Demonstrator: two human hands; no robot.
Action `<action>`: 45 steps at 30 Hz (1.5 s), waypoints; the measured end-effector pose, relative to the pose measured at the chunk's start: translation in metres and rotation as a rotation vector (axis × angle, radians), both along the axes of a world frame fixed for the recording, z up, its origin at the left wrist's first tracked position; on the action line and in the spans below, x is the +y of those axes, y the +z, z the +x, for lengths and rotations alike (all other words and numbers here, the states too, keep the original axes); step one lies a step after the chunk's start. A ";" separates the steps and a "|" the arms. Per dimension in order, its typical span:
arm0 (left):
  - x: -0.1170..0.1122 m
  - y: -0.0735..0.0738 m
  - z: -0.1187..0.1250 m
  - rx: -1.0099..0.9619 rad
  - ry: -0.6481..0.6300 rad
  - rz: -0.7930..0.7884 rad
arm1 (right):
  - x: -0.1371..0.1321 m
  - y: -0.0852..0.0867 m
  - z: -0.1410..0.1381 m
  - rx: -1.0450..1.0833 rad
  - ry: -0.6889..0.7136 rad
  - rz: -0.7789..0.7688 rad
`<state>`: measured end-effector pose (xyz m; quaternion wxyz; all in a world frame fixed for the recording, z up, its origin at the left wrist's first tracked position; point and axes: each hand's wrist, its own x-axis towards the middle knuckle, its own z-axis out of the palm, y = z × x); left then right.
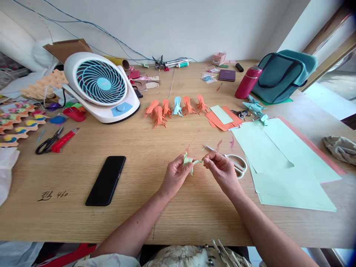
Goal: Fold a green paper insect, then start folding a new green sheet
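My left hand (175, 175) and my right hand (220, 170) meet over the middle of the wooden table (144, 148), both pinched on a small, partly folded piece of pale green paper (189, 161). The left fingers grip its bulkier folded end, and the right fingertips pinch a thin strip sticking out to the right. White-handled scissors (236, 163) lie just behind my right hand. Beyond them stands a row of folded paper figures (175, 107), mostly orange with one light blue.
A black phone (106, 180) lies left of my hands. Pale green sheets (283, 163) cover the right side, with orange paper (222, 119) and teal folded figures (254, 109) behind. A white desk fan (101, 86), red cutter (64, 140), black scissors (47, 142), red bottle (248, 82) and teal bag (283, 74) stand farther back.
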<state>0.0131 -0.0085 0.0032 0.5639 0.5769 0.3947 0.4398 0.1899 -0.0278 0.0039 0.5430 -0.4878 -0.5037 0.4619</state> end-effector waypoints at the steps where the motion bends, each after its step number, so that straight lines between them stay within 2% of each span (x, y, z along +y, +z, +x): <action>1: 0.000 -0.002 0.000 -0.017 0.010 -0.013 | 0.000 -0.001 0.000 0.012 0.014 0.000; 6: 0.002 -0.009 0.002 -0.062 0.029 -0.049 | 0.001 -0.008 0.000 0.055 0.091 0.006; 11: 0.002 -0.011 0.003 -0.089 -0.002 -0.029 | 0.002 -0.009 -0.002 0.074 0.071 0.032; 20: 0.000 -0.011 0.004 -0.060 -0.013 -0.012 | 0.001 -0.002 -0.001 0.032 0.061 0.061; 27: -0.002 -0.006 0.005 -0.092 0.057 -0.085 | 0.001 -0.005 -0.001 0.078 0.020 0.031; 31: -0.004 -0.001 0.007 -0.152 0.023 -0.165 | 0.000 -0.008 -0.002 0.067 0.067 0.050; 35: -0.004 -0.002 0.009 -0.189 -0.003 -0.193 | -0.002 -0.010 -0.004 0.037 0.109 0.062; 40: -0.002 -0.008 0.008 -0.213 0.034 -0.205 | -0.005 -0.005 -0.005 -0.021 0.143 0.090; 45: -0.002 -0.004 0.007 -0.131 0.068 -0.199 | -0.006 -0.003 -0.003 -0.083 0.144 0.121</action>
